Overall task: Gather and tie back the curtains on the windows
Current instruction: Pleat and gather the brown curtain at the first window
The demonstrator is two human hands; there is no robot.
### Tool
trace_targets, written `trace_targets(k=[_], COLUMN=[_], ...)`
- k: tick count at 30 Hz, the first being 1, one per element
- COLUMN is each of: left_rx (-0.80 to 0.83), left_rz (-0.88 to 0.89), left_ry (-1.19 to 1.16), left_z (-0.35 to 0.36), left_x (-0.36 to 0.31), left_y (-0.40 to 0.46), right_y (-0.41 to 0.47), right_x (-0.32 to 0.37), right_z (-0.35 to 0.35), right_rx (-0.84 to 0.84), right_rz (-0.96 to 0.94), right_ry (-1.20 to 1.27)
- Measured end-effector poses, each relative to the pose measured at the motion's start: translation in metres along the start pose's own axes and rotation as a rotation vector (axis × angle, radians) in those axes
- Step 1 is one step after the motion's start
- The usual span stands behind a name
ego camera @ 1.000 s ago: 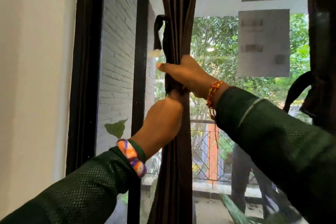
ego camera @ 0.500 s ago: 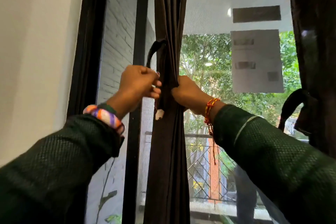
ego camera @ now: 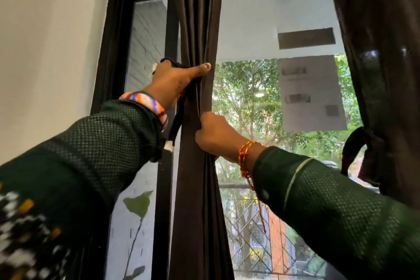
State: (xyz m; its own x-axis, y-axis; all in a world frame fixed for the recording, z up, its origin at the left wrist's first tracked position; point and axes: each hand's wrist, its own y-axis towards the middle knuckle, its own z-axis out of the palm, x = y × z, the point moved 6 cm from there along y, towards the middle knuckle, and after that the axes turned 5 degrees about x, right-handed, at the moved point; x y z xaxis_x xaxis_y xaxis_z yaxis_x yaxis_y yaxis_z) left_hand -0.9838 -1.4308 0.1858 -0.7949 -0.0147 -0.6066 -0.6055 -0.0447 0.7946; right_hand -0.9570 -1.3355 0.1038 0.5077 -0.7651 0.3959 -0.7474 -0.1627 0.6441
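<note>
head view looked up at a dark brown curtain (ego camera: 200,166) gathered into a narrow bunch in front of the window frame (ego camera: 113,52). the left hand (ego camera: 175,79) was raised against the bunch, its thumb stretched across the folds and its fingers curled round a dark tie-back strap (ego camera: 176,125) whose loose end hung below the wrist. the right hand (ego camera: 216,134), lower down, gripped the gathered folds with curled fingers. at the right edge a second curtain (ego camera: 381,75) hung already bound by its own tie (ego camera: 354,145). papers (ego camera: 311,93) were stuck to the glass.
</note>
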Motion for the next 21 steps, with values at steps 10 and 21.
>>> trace_targets(k=[10,21], left_rx=[-0.136,0.157], left_rz=[0.029,0.060], left_ry=[0.067,-0.274], left_z=[0.020,-0.002], left_x=[-0.018,-0.044], left_y=[0.007,-0.017], right_y=[-0.014,0.033], right_x=[0.015,-0.052], right_z=[-0.021,-0.102], right_rx=[0.131,-0.030], right_rz=[-0.081,0.011], right_ry=[-0.222,0.307])
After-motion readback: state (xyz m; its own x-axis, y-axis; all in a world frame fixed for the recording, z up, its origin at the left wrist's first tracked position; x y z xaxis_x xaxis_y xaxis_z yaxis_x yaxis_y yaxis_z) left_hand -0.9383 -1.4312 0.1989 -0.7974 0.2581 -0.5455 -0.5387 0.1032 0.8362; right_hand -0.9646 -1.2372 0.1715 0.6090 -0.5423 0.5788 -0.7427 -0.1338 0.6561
